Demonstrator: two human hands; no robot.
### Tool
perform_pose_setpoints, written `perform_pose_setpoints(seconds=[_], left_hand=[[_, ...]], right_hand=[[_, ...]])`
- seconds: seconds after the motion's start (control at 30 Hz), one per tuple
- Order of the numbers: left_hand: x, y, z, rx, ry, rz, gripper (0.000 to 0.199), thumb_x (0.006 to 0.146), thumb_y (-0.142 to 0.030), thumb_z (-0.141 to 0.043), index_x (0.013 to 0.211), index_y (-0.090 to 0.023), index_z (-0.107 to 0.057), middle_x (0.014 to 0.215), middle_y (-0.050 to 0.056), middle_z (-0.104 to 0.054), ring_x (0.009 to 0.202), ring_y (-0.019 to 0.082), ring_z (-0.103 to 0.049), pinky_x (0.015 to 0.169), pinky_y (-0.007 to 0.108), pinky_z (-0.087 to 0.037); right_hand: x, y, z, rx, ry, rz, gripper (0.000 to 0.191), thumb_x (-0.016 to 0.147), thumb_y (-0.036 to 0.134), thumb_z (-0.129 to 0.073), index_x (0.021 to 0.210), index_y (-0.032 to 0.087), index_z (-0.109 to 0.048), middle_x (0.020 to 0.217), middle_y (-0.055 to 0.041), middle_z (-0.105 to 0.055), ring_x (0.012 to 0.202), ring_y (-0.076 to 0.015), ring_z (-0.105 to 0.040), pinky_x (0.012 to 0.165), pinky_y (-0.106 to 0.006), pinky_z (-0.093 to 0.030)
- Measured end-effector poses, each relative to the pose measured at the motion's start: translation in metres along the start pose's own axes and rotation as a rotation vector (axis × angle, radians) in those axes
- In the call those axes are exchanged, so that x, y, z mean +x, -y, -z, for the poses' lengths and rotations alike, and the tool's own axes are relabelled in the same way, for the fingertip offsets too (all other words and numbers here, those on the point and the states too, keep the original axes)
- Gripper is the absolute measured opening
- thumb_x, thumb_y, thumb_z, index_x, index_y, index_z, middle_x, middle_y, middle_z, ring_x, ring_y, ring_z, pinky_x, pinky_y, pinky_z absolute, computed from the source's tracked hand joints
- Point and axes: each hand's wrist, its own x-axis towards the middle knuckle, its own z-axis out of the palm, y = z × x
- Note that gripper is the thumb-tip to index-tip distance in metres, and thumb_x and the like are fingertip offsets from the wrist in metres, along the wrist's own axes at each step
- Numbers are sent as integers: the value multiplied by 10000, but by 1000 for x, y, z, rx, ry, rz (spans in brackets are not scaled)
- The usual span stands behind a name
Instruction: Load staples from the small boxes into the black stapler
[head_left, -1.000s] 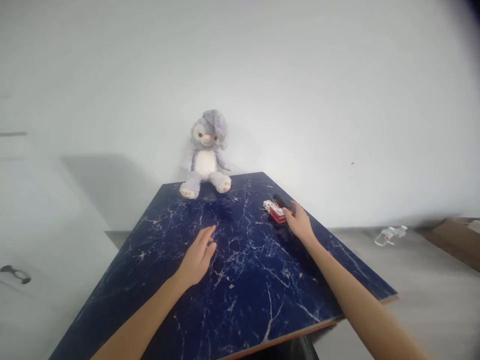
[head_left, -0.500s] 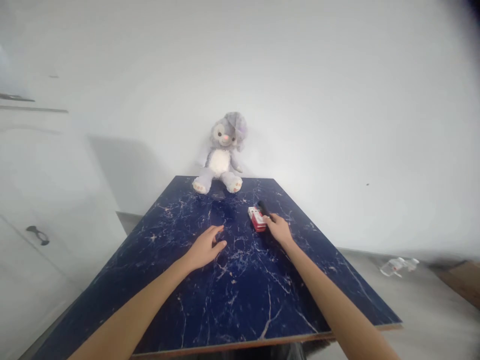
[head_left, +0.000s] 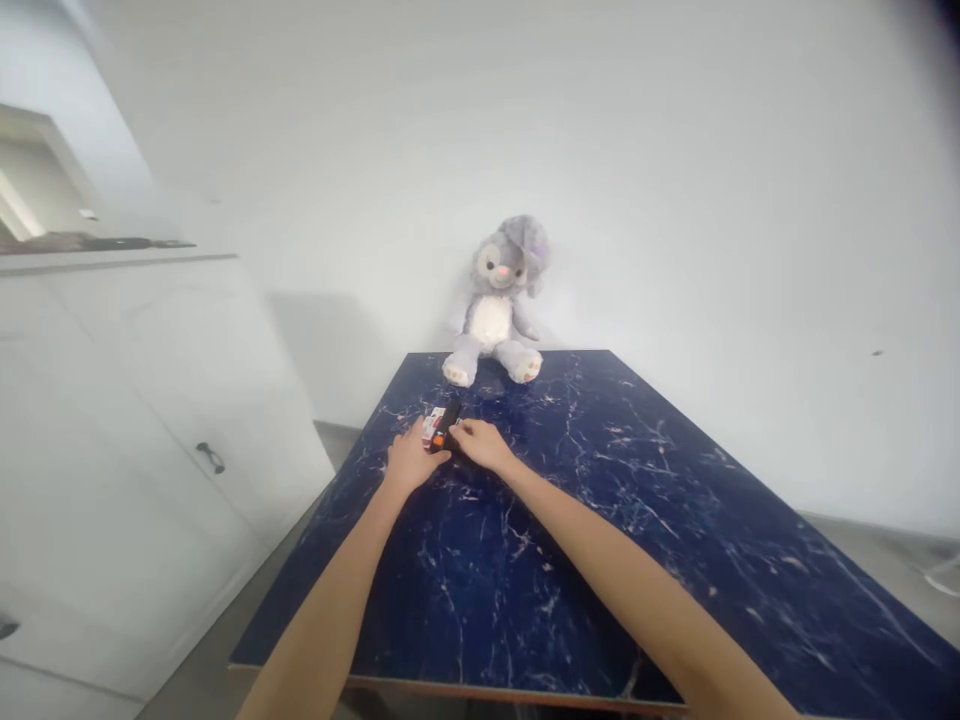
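A small red and white box [head_left: 431, 424] lies on the blue marbled table [head_left: 570, 560], left of the middle. Against its right side is a black object [head_left: 448, 418] with an orange spot near its lower end. My left hand [head_left: 411, 456] is at the box's left and near side, fingers curved round it and thumb reaching toward the black object. My right hand [head_left: 480, 442] is closed at the black object's right side, its fingertips on it. The parts of both things under my fingers are hidden.
A grey plush toy [head_left: 493, 310] with a white belly sits at the table's far edge, against the white wall. White cabinets [head_left: 150, 420] with dark handles stand to the left. A clear plastic item lies on the floor at the far right.
The view has turned left. The box and black object have moved left across the table with my right hand. My left hand, earlier empty and apart, has come to the box.
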Motion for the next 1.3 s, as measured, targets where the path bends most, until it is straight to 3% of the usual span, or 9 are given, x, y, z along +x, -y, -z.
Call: perform_pose_setpoints(seconds=[0.1,0.27,0.43,0.57,0.7,0.8,0.93,1.13,1.3], left_hand=[[2,7,2,-84,10,-91,738,730,-418,-761,1394,-252,-484,1314,92,-647,1192,316,-609,1002,402,-429],[5,18,2,-203,11,-131,758,687,-341,-791,1388,-280,-509,1243,35,-690,1156,270,-641,995,361,-469],[16,45,0,-169,-27,-110,793,674,-386,-808,1398,-234,-522,1353,85,-620,1223,309,-584,1047,420,-440],[20,53,-7,-96,-131,-213,690,683,-445,-815,1310,-247,-603,1380,100,-580,1275,340,-512,1088,499,-380],[19,51,-11,-75,-245,-256,447,703,-426,-813,1113,-273,-721,1353,80,-576,1247,333,-505,1087,512,-376],[19,48,-10,-36,-265,-309,315,757,-445,-772,1028,-284,-763,1327,71,-587,1254,331,-478,1100,508,-365],[19,44,-9,57,-255,-362,289,861,-452,-662,1104,-325,-754,1383,61,-555,1295,337,-423,1105,538,-342],[17,36,-17,72,-276,-327,340,899,-402,-587,1194,-290,-714,1309,76,-618,1242,307,-488,1096,495,-376],[15,27,-19,66,-327,-288,261,872,-400,-615,1043,-248,-741,1266,75,-642,1215,302,-528,1107,498,-372]], right_hand=[[15,-10,1,-48,-66,-1,313,977,337,-443,1158,193,-654,1135,-78,-708,1045,-215,-656,917,-317,-471],[23,-23,1,-119,-41,124,376,878,235,-567,1248,192,-614,1191,-81,-682,1153,-247,-579,1009,-356,-411],[-7,-40,8,-179,-12,247,368,867,257,-594,1226,191,-641,1180,-72,-658,1100,-218,-565,1040,-343,-366],[-28,-48,11,-288,-19,312,355,879,332,-598,1203,202,-660,1198,-85,-628,1090,-238,-537,1000,-362,-386],[-23,-43,10,-276,-81,165,546,868,318,-587,1388,170,-518,1259,-120,-613,1115,-280,-536,986,-408,-403],[-16,-42,10,-226,-98,199,649,895,351,-557,1493,159,-393,1422,-140,-513,1235,-311,-478,1042,-441,-371],[-14,-48,15,-68,-50,241,704,912,346,-541,1537,130,-300,1371,-126,-570,1275,-286,-455,1075,-412,-361],[-13,-52,23,84,-31,209,516,841,362,-637,1318,178,-565,1250,-96,-623,1159,-246,-546,1044,-387,-405],[-11,-57,22,145,13,210,683,771,295,-674,1403,172,-447,1306,-109,-587,1217,-249,-525,1046,-374,-417]])
